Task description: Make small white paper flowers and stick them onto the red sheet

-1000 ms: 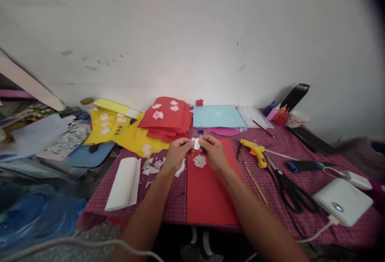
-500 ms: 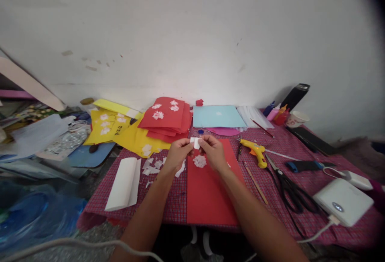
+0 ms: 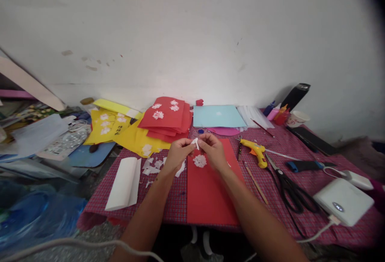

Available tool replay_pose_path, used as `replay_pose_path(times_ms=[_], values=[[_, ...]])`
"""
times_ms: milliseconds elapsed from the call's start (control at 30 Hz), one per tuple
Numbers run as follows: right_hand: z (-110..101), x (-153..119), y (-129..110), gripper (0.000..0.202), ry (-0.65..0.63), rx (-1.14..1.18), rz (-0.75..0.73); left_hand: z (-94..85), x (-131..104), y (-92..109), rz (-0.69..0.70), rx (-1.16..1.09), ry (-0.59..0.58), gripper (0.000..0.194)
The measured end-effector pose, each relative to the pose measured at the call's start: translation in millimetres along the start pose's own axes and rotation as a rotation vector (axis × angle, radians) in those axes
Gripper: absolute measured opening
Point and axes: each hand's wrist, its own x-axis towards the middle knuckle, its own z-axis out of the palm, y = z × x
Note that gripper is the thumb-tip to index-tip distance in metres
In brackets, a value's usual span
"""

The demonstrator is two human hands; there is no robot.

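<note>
Between my two hands, above the top of a red sheet (image 3: 213, 198), is a small piece of white paper (image 3: 195, 142), folded or bunched narrow. My left hand (image 3: 179, 151) pinches its left side with closed fingers. The fingertips of my right hand (image 3: 213, 148) are closed on its right side. Just below the hands, a white paper flower (image 3: 199, 161) lies on the red sheet. Torn white paper scraps (image 3: 152, 166) are scattered left of the sheet, partly hidden by my left forearm.
Folded white paper (image 3: 123, 184) lies at the left. Stacked red cards (image 3: 164, 115), yellow sheets (image 3: 105, 123) and a light blue card (image 3: 219, 115) lie along the wall. To the right are a yellow glue gun (image 3: 254, 150), black-handled scissors (image 3: 291, 190), a wooden stick (image 3: 256, 184) and a white box (image 3: 343, 202).
The white paper was a flat little square and is now creased into a narrower, bunched shape. Both hands stay in nearly the same place.
</note>
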Motion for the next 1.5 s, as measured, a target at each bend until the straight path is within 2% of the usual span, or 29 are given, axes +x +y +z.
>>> replay_pose_path(times_ms=[267, 433, 533, 767, 900, 1133, 1367, 1500], values=[[-2, -3, -2, 0.028, -0.113, -0.191, -0.06, 1.0, 1, 0, 0.05, 0.054, 0.048, 0.026], [0, -6, -9, 0.024, -0.184, -0.188, -0.088, 0.1, 0, -2, 0.08, 0.098, 0.067, 0.026], [0, -4, -7, 0.022, -0.166, -0.162, -0.07, 0.7, -1, -1, 0.084, 0.126, 0.066, 0.021], [-2, -1, -5, 0.021, -0.028, -0.126, -0.012, 4.1, -4, 4, 0.052, 0.117, -0.046, 0.019], [-1, -2, -9, 0.021, -0.018, -0.055, 0.047, 3.1, -2, 2, 0.007, 0.033, -0.067, 0.027], [-2, 0, -3, 0.024, -0.018, 0.056, 0.141, 3.2, -1, 2, -0.039, -0.056, -0.057, 0.025], [-2, -2, -5, 0.025, -0.048, 0.0, 0.084, 2.1, 1, -1, -0.015, -0.024, -0.039, 0.025], [-3, -3, -5, 0.022, -0.118, -0.072, 0.005, 1.3, 1, -2, 0.027, 0.02, 0.007, 0.024]])
